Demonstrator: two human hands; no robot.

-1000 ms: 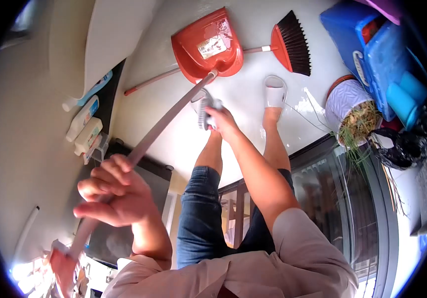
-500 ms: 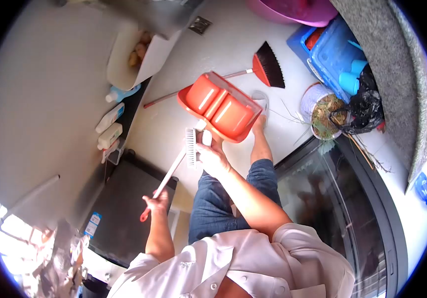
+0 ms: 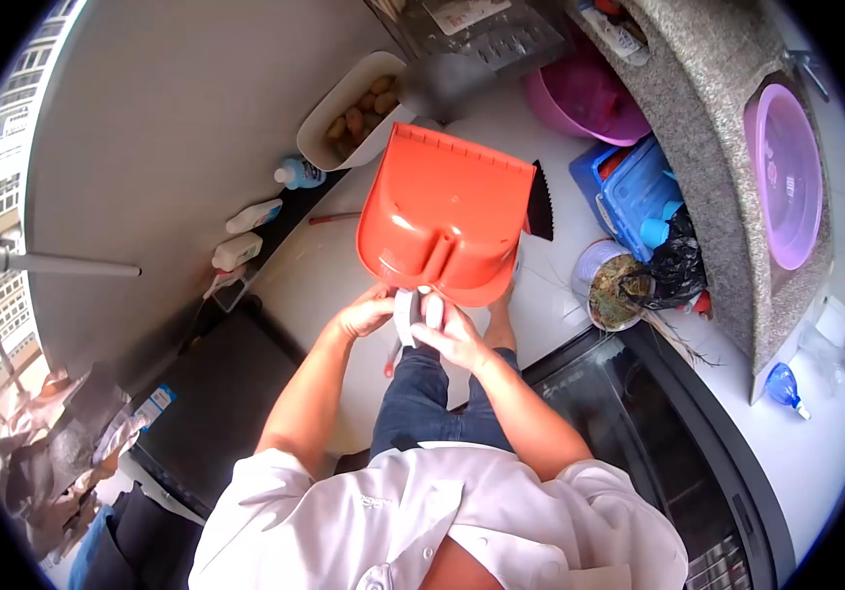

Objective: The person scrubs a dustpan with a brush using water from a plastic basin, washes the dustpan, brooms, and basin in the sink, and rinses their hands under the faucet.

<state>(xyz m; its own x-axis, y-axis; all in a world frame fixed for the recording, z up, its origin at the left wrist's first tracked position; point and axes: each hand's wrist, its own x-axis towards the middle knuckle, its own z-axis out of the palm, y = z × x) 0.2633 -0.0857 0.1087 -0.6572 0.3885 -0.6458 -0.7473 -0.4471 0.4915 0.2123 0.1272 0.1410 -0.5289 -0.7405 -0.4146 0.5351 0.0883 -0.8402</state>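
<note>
A red dustpan (image 3: 447,211) is held up in front of me, its broad face filling the middle of the view. My left hand (image 3: 367,313) closes around the dustpan near where its pole joins, at the lower edge; the exact grip is partly hidden. In my right hand (image 3: 454,336) is a scrub brush (image 3: 407,317) with a grey-white body, close against the pan's bottom edge. The red tip of the dustpan's pole (image 3: 390,368) shows below the hands. Behind the pan lies a broom (image 3: 540,204) on the floor, mostly covered.
A tub of potatoes (image 3: 316,126) and several bottles (image 3: 254,216) line the left wall. To the right are a blue crate (image 3: 629,192), a pot of dry plants (image 3: 599,258) and a black bag (image 3: 678,261). A dark glass-fronted cabinet (image 3: 629,433) stands at lower right.
The dustpan has been turned over and lifted nearer to me. My left hand has moved from the pole's far end up to the pan. The brush is now beside the pan's lower edge.
</note>
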